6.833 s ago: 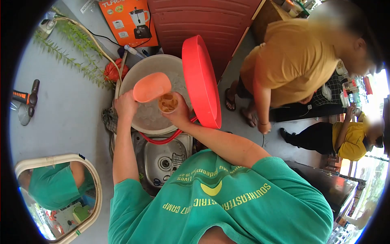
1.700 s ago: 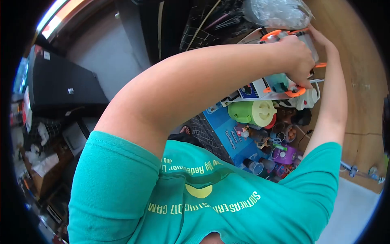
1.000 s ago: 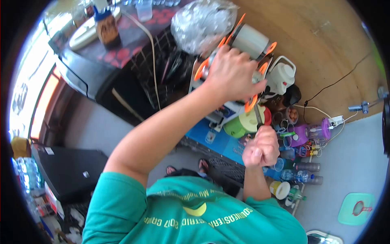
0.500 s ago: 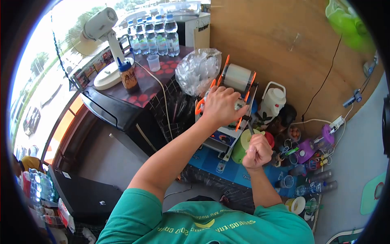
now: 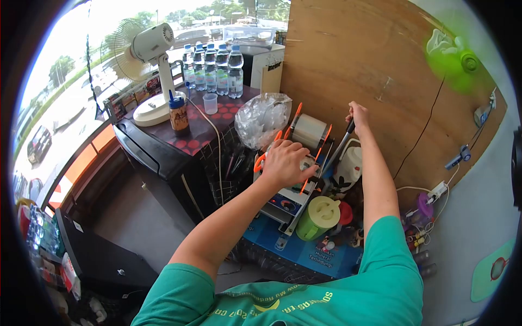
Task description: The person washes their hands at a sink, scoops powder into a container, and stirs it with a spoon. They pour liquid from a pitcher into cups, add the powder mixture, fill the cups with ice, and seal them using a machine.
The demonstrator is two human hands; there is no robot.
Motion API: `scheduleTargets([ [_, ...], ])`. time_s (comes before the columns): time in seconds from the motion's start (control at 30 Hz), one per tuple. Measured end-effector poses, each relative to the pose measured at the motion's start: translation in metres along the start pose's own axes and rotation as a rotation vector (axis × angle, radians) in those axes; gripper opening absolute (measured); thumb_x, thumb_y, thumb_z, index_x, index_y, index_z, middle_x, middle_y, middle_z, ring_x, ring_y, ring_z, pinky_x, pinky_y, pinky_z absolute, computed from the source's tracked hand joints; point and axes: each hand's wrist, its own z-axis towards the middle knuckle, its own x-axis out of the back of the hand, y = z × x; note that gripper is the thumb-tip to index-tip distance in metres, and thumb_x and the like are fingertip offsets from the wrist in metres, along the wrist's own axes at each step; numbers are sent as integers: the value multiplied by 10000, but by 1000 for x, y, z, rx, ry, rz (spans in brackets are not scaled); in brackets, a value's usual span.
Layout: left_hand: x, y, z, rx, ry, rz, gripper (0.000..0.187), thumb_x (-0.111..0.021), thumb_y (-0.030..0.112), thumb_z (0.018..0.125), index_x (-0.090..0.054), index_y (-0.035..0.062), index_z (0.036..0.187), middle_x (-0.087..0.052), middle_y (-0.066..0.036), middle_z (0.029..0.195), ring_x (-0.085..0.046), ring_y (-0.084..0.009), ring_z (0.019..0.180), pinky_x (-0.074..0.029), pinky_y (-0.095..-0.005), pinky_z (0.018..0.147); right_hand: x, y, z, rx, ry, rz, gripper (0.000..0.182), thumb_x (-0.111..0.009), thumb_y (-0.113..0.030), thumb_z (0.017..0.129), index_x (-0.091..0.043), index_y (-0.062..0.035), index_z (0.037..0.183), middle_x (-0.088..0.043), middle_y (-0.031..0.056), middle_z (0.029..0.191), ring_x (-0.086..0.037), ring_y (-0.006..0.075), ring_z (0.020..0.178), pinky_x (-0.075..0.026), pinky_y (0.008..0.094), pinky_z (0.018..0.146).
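A cup sealing machine (image 5: pixel 285 203) with orange side discs stands on the blue-covered table, a roll of clear film (image 5: pixel 311 132) mounted at its back. My left hand (image 5: pixel 286 162) lies palm down on top of the machine, fingers stretched over it, hiding what is beneath. My right hand (image 5: pixel 359 117) is closed round the black grip of the machine's lever (image 5: pixel 341 145), which slants up and back on the right side. Just behind the left hand is a crumpled clear plastic bag (image 5: pixel 262 120).
A green pitcher with a yellow lid (image 5: pixel 319 216) and a white jug (image 5: pixel 350 163) stand close right of the machine. To the left are water bottles (image 5: pixel 235 73), a plastic cup (image 5: pixel 210 103), a sauce bottle (image 5: pixel 178 115) and a fan (image 5: pixel 154 43). A wooden wall (image 5: pixel 348 60) rises behind.
My right hand has swung the lever from low in front of the machine to high at the back. My left hand stays on the machine. The head view has shifted slightly.
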Motion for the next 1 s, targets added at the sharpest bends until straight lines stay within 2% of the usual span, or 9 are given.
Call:
scheduleTargets([
  [0.1,0,1,-1,-7,24,0,435,-742,483,772,-749,83,939,-703,-64,942,-643,-281,989,-454,-419,957,-7,-1,-2,462,254,-256,308,-690,-330,906,-648,-29,857,-589,17,726,-627,111,713,-470,249,629],
  [0.17,0,-1,-1,-32,41,6,433,-743,479,772,-747,82,943,-700,-66,947,-643,-283,987,-452,-424,957,-1,-15,-54,822,504,-438,317,-687,-309,925,-634,-7,1004,-639,69,909,-641,220,940,-502,368,858],
  [0.27,2,0,-1,-40,57,-1,433,-742,474,775,-744,77,949,-698,-65,947,-642,-283,987,-451,-430,961,-31,11,-231,859,320,-138,245,-570,-153,1003,-520,-46,788,-505,15,671,-499,127,633,-401,281,662],
  [0.37,4,1,-2,-23,6,16,411,-760,430,763,-741,94,1000,-702,-49,988,-652,-278,1006,-470,-434,952,-68,155,-375,651,-396,-3,136,-667,-76,859,-583,-77,752,-564,21,652,-538,158,586,-449,312,668],
  [0.43,1,0,-3,-61,66,6,433,-748,460,774,-740,76,975,-695,-58,959,-642,-279,1006,-439,-434,990,-110,218,-426,-490,-748,129,123,-619,-144,914,-632,-60,1002,-670,63,936,-646,232,871,-502,359,876],
  [0.47,0,1,-4,-69,60,0,433,-748,460,774,-740,76,975,-695,-58,959,-642,-279,1006,-439,-434,990,-121,252,-424,-490,-737,134,123,-619,-144,914,-632,-60,1002,-670,63,936,-646,232,871,-502,359,876],
  [0.53,-1,1,-3,-70,74,0,424,-749,449,777,-737,73,971,-693,-54,972,-639,-279,1019,-435,-435,997,-138,317,-404,-1183,76,899,348,-622,-162,913,-548,-70,1240,-597,104,1196,-592,299,1084,-487,455,963],
  [0.77,-2,0,-9,-112,71,-22,410,-746,419,793,-719,70,1007,-669,-65,1006,-625,-290,1033,-427,-451,997,-180,362,-392,-875,265,1057,227,-602,-195,935,-557,-144,1151,-526,32,1235,-558,279,1175,-476,478,972],
  [1.0,-25,-18,-54,-288,236,175,597,-638,571,873,-645,109,1252,-606,-146,1286,-546,-372,1228,-348,-505,1080,-181,358,-469,-958,210,1149,177,-606,-116,935,-563,-171,1098,-572,5,1137,-603,290,1121,-497,462,918],
])
